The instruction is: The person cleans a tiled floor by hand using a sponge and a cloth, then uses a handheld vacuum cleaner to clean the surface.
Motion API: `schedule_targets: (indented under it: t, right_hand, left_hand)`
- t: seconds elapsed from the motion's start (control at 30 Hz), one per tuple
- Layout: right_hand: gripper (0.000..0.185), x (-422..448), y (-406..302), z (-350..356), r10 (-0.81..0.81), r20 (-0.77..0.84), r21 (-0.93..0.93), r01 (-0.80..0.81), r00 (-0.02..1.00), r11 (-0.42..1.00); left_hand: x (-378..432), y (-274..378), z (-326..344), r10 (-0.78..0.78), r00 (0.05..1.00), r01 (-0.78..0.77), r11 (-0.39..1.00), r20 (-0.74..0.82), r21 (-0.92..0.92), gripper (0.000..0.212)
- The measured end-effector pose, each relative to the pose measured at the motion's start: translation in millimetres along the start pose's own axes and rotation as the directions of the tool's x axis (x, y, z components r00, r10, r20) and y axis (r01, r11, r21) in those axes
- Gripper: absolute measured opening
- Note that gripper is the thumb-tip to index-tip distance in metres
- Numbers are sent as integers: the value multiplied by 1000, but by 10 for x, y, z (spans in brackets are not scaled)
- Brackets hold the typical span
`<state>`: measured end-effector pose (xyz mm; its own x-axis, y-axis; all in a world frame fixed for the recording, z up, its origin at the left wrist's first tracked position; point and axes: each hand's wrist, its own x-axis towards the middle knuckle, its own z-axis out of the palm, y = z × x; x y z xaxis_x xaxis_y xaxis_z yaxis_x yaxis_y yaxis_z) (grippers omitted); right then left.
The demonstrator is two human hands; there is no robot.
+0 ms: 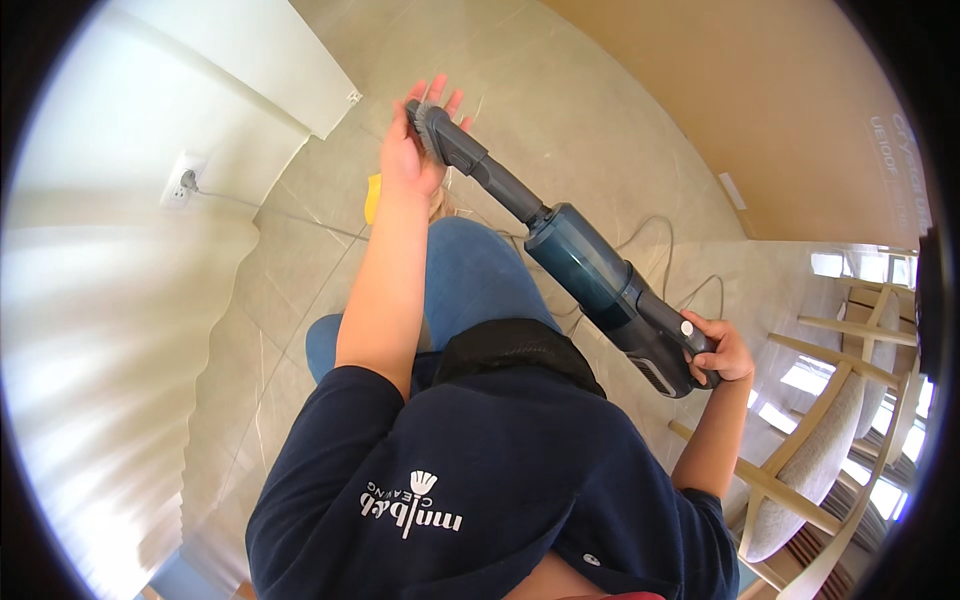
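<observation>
A cordless-style handheld vacuum cleaner (589, 259) with a blue translucent dust cup slants across the view above my knee. My right hand (724, 352) is wrapped around its dark grey handle, near a round light button. At the far end is a brush nozzle (450, 139) with grey bristles. My left hand (420, 142) is under that nozzle, palm up and fingers spread; the bristles lie against the palm or just over it. The nozzle covers part of that palm.
A grey plug sits in a wall socket (184, 180), its cable running over the tiled floor (300, 300). A large cardboard box (750, 112) stands at the upper right, wooden chairs (817, 450) at the right. Pale curtain (112, 360) hangs left. Something yellow (373, 199) shows behind my left forearm.
</observation>
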<state>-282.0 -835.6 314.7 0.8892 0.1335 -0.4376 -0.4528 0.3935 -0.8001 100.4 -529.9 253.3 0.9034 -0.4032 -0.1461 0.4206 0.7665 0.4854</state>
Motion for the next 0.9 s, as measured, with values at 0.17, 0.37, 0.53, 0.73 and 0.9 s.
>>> schedule_targets:
  t: [0.17, 0.37, 0.53, 0.73, 0.9]
  right_hand:
    - [70, 21, 15, 14, -21, -17, -13, 21, 1000, 1000]
    - [71, -24, -7, 39, -19, -1, -22, 19, 1000, 1000]
    - [72, -54, 1, 35, -52, -41, -46, 50, 998, 998]
    - [70, 66, -189, 115, 41, 9, -94, -40, 999, 995]
    - [68, 35, -328, 265, 41, -8, -274, -42, 999, 961]
  left_hand:
    - [-167, 83, 30, -86, 995, 91, 989, 51, -114, 67]
    - [87, 116, 134, 297, 953, -283, 944, -62, 168, 60]
    - [259, 47, 174, 194, 981, -192, 961, 9, 197, 48]
    - [265, 375, 71, 257, 966, -213, 862, -36, 460, 38]
    - [277, 302, -33, 218, 962, -147, 921, -163, 362, 30]
